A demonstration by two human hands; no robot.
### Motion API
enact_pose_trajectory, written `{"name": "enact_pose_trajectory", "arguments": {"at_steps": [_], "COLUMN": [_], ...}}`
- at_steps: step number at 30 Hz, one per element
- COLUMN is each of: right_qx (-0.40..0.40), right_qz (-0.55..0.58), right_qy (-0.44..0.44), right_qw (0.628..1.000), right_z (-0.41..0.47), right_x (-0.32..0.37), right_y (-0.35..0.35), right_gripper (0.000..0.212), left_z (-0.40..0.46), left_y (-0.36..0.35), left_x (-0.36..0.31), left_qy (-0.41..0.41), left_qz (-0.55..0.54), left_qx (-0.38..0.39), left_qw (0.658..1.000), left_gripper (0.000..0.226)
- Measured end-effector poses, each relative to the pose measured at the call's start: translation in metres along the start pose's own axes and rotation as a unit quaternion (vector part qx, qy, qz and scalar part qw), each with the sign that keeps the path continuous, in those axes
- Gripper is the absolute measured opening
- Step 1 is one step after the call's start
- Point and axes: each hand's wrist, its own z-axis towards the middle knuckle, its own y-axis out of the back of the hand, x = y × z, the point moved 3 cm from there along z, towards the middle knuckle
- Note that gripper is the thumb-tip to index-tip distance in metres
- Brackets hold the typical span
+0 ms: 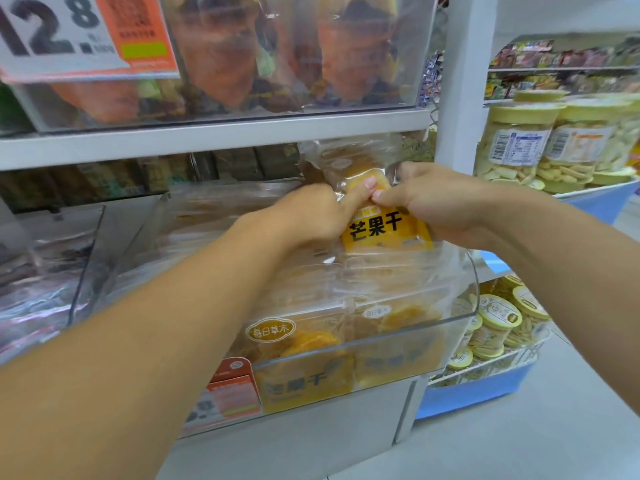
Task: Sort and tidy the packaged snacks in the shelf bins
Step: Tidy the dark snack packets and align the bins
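Observation:
A clear bag of dried mango with a yellow label point(377, 230) stands upright at the back of a clear plastic shelf bin point(381, 334). My left hand point(318, 216) grips its left side, thumb pressed on the front. My right hand point(436, 202) grips its right side, thumb meeting the left thumb. Several more mango bags point(301, 348) lie stacked flat in the bin below the held one. The lower part of the held bag is hidden behind my hands.
A clear bin above point(242, 64) holds orange snack bags behind a price card point(69, 32). Another clear bin point(48, 271) sits to the left. On the right, a blue shelf unit point(478, 393) carries yellow-lidded jars point(519, 140). A white shelf post point(460, 81) stands between.

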Motion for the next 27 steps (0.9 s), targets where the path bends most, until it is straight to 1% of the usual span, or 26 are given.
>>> {"name": "enact_pose_trajectory", "arguments": {"at_steps": [2, 5, 8, 10, 12, 14, 15, 17, 18, 19, 20, 21, 22, 23, 24, 25, 26, 27], "right_qx": [0.002, -0.022, -0.048, -0.055, -0.067, -0.093, -0.105, -0.136, -0.157, -0.171, -0.157, -0.12, -0.064, -0.005, 0.04, 0.059, 0.059, 0.056], "right_qz": [-0.002, -0.024, -0.092, -0.115, -0.149, -0.232, -0.283, -0.364, -0.385, -0.386, -0.372, -0.363, -0.37, -0.399, -0.442, -0.49, -0.527, -0.547], "right_qy": [0.0, 0.026, 0.059, 0.05, 0.036, 0.053, 0.066, 0.104, 0.147, 0.217, 0.292, 0.349, 0.373, 0.357, 0.314, 0.276, 0.253, 0.233], "right_qw": [1.0, 0.999, 0.993, 0.991, 0.986, 0.967, 0.951, 0.915, 0.897, 0.88, 0.867, 0.856, 0.848, 0.844, 0.839, 0.825, 0.809, 0.802], "right_z": [-0.002, -0.004, -0.009, -0.009, -0.013, -0.023, -0.033, -0.059, -0.076, -0.094, -0.111, -0.123, -0.132, -0.135, -0.134, -0.132, -0.129, -0.127], "right_x": [0.002, -0.004, -0.005, -0.002, 0.001, 0.002, 0.001, 0.004, 0.009, 0.015, 0.023, 0.027, 0.027, 0.024, 0.019, 0.015, 0.012, 0.008], "right_y": [0.0, 0.004, 0.005, 0.005, 0.001, 0.0, 0.0, 0.0, -0.002, -0.006, -0.014, -0.022, -0.033, -0.044, -0.054, -0.062, -0.066, -0.067], "right_gripper": [0.023, 0.029, 0.022, 0.024, 0.033, 0.042, 0.05, 0.079, 0.08, 0.07, 0.054, 0.039, 0.029, 0.026, 0.026, 0.027, 0.029, 0.029], "left_z": [-0.002, -0.007, -0.007, -0.008, -0.01, -0.015, -0.022, -0.047, -0.063, -0.082, -0.103, -0.124, -0.145, -0.162, -0.175, -0.184, -0.191, -0.196], "left_y": [0.001, 0.007, 0.007, 0.008, 0.008, 0.014, 0.019, 0.031, 0.035, 0.04, 0.045, 0.051, 0.055, 0.057, 0.057, 0.057, 0.054, 0.051], "left_x": [0.002, 0.007, 0.011, 0.009, 0.006, 0.005, 0.004, 0.01, 0.017, 0.024, 0.03, 0.034, 0.036, 0.039, 0.044, 0.047, 0.052, 0.054], "left_qy": [-0.003, 0.006, 0.013, 0.021, 0.023, 0.02, 0.016, 0.008, 0.001, -0.013, -0.037, -0.076, -0.121, -0.161, -0.191, -0.21, -0.22, -0.224], "left_qz": [0.026, 0.011, -0.002, 0.008, 0.026, 0.044, 0.052, 0.092, 0.116, 0.128, 0.12, 0.103, 0.091, 0.095, 0.113, 0.142, 0.181, 0.223], "left_qx": [0.005, 0.023, 0.026, 0.029, 0.043, 0.046, 0.043, 0.037, 0.03, 0.009, -0.027, -0.076, -0.12, -0.14, -0.147, -0.146, -0.144, -0.145], "left_qw": [1.0, 1.0, 1.0, 0.999, 0.998, 0.998, 0.998, 0.995, 0.993, 0.992, 0.992, 0.989, 0.981, 0.972, 0.964, 0.956, 0.948, 0.938], "left_gripper": [0.07, 0.058, 0.057, 0.055, 0.056, 0.061, 0.06, 0.054, 0.059, 0.07, 0.077, 0.073, 0.064, 0.052, 0.043, 0.038, 0.036, 0.035]}}
